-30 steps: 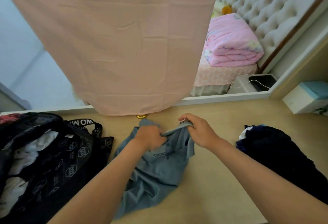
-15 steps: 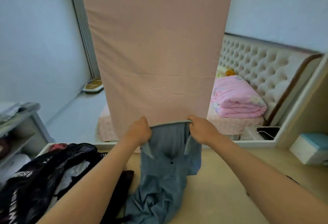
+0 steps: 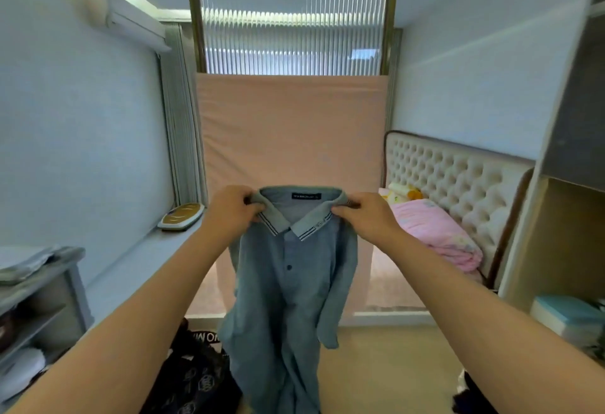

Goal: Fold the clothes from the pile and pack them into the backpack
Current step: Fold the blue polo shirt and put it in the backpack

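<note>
A grey-blue polo shirt hangs full length in front of me, its collar and label facing me. My left hand pinches the left shoulder at the collar. My right hand pinches the right shoulder. The shirt's hem drops out of view at the bottom edge. A black backpack with white printing lies on the light wooden surface at the lower left, partly behind the shirt. A corner of the dark clothes pile shows at the lower right.
A pink upright mattress stands straight ahead. A bed with a tufted headboard and a folded pink quilt is to the right. A grey shelf unit is at the left, and a pale box at the right.
Both hands have lifted the shirt from the surface to chest height, so it now hangs straight. My view has tilted up from the surface toward the room.
</note>
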Motion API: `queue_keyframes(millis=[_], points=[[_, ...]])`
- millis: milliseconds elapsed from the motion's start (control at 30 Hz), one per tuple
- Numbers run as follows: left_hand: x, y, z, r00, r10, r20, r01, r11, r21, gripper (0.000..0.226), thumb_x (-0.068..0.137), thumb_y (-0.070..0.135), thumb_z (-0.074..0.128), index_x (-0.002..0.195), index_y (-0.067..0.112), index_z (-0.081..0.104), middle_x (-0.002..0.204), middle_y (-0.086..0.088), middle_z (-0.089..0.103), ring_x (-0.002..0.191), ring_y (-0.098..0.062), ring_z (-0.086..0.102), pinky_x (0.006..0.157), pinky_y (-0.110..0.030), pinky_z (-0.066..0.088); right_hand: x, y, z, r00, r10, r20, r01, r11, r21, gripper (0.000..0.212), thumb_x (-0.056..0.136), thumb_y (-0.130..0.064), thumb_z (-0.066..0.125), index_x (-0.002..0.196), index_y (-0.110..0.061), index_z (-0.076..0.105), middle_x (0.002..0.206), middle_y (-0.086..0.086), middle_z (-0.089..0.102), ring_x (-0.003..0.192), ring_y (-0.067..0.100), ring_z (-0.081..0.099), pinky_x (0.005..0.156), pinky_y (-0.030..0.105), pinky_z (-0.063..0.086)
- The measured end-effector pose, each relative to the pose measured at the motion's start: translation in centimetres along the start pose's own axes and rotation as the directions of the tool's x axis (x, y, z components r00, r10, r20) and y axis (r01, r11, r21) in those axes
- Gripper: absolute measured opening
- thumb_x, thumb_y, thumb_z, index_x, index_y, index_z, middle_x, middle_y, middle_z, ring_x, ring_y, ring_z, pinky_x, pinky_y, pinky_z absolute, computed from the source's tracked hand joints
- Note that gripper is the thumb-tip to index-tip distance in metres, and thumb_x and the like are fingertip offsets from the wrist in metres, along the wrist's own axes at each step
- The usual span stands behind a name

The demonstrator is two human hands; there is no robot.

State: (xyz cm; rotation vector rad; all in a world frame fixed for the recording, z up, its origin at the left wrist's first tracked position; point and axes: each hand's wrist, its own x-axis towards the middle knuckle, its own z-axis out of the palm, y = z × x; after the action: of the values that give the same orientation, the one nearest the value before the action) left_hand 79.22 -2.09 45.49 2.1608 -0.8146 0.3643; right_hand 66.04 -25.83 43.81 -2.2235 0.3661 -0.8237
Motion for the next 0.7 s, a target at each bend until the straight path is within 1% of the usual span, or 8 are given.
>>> queue_keyframes(millis=[67,133,200,267,400,567,633,700], points=[[-0.9,1.2,-0.9,0.992,0.073,-0.101,-0.063,0.993,0.096,0.021,0.093,0.027,0.061,0.082,0.010,0.058,0.078,-0.005,0.062,0.074,-0.025,0.059,0.065,-0.037,0.045,-0.4,-1.3,-0.5,0.995,-0.056,-0.084,0.056,0.998,0.008,0.015,0.089,-0.030,0.069,0.093,-0.018,0.076,0.083,-0.001,0.070,0.083,0.019,0.063,0.075,0.035,0.048],[-1.7,2.5,-1.9,0.957,0.196,-0.214,-0.161,0.972,0.171,0.024,0.099,0.029,0.052,0.079,0.016,0.046,0.070,0.000,0.052,0.070,-0.025,0.051,0.059,-0.036,0.033,-1.1,-3.1,-1.2,0.997,-0.022,-0.070,0.030,0.992,0.119,0.022,0.098,-0.031,0.055,0.107,-0.016,0.069,0.101,0.001,0.069,0.096,0.020,0.061,0.084,0.036,0.048],[-2.5,4.3,-3.1,0.923,0.265,-0.279,-0.250,0.964,0.088,0.022,0.102,0.027,0.044,0.083,0.019,0.040,0.068,0.003,0.047,0.064,-0.021,0.048,0.055,-0.035,0.030,-1.7,-5.0,-2.0,0.999,-0.031,-0.031,0.037,0.974,0.225,0.025,0.104,-0.031,0.045,0.110,-0.017,0.065,0.105,-0.001,0.067,0.098,0.016,0.061,0.085,0.034,0.047],[-2.8,6.0,-4.7,0.913,0.267,-0.310,-0.280,0.960,0.004,0.017,0.104,0.029,0.038,0.089,0.022,0.038,0.072,0.004,0.048,0.063,-0.013,0.048,0.054,-0.031,0.032,-1.9,-6.8,-3.2,0.998,-0.053,-0.018,0.056,0.945,0.321,0.027,0.105,-0.031,0.043,0.107,-0.018,0.067,0.102,-0.002,0.070,0.096,0.015,0.063,0.083,0.033,0.048],[-2.8,7.7,-7.8,0.921,0.298,-0.252,-0.268,0.952,0.145,0.018,0.104,0.038,0.037,0.094,0.023,0.040,0.075,0.000,0.053,0.065,-0.016,0.051,0.057,-0.035,0.037,-1.8,-8.5,-6.5,0.979,0.021,0.204,-0.130,0.833,0.539,0.028,0.101,-0.033,0.054,0.101,-0.011,0.072,0.095,0.007,0.075,0.089,0.022,0.071,0.082,0.037,0.055],[-3.1,5.1,-6.2,0.982,0.185,0.019,-0.186,0.973,0.133,0.024,0.101,0.043,0.041,0.085,0.027,0.047,0.079,0.001,0.057,0.076,-0.018,0.056,0.069,-0.038,0.044,-1.8,-4.5,-6.8,0.879,0.012,0.476,-0.229,0.887,0.401,0.021,0.100,-0.022,0.057,0.104,-0.008,0.072,0.098,0.008,0.075,0.088,0.019,0.072,0.074,0.028,0.056],[-3.4,2.5,-3.6,0.987,0.095,0.131,-0.118,0.978,0.174,0.023,0.099,0.043,0.045,0.085,0.026,0.051,0.081,0.002,0.059,0.080,-0.019,0.057,0.071,-0.036,0.045,-1.6,-1.1,-4.8,0.871,0.067,0.487,-0.195,0.957,0.216,0.019,0.097,-0.022,0.062,0.101,-0.008,0.074,0.101,0.008,0.075,0.092,0.018,0.071,0.081,0.029,0.055],[-4.0,-0.5,0.1,0.978,0.000,0.210,-0.040,0.981,0.189,0.021,0.098,0.042,0.048,0.093,0.024,0.058,0.088,0.002,0.061,0.085,-0.020,0.057,0.073,-0.035,0.043,-1.6,2.7,-2.1,0.891,0.122,0.437,-0.131,0.991,-0.010,0.028,0.094,-0.024,0.065,0.093,0.003,0.072,0.091,0.013,0.072,0.080,0.017,0.064,0.073,0.027,0.049]])
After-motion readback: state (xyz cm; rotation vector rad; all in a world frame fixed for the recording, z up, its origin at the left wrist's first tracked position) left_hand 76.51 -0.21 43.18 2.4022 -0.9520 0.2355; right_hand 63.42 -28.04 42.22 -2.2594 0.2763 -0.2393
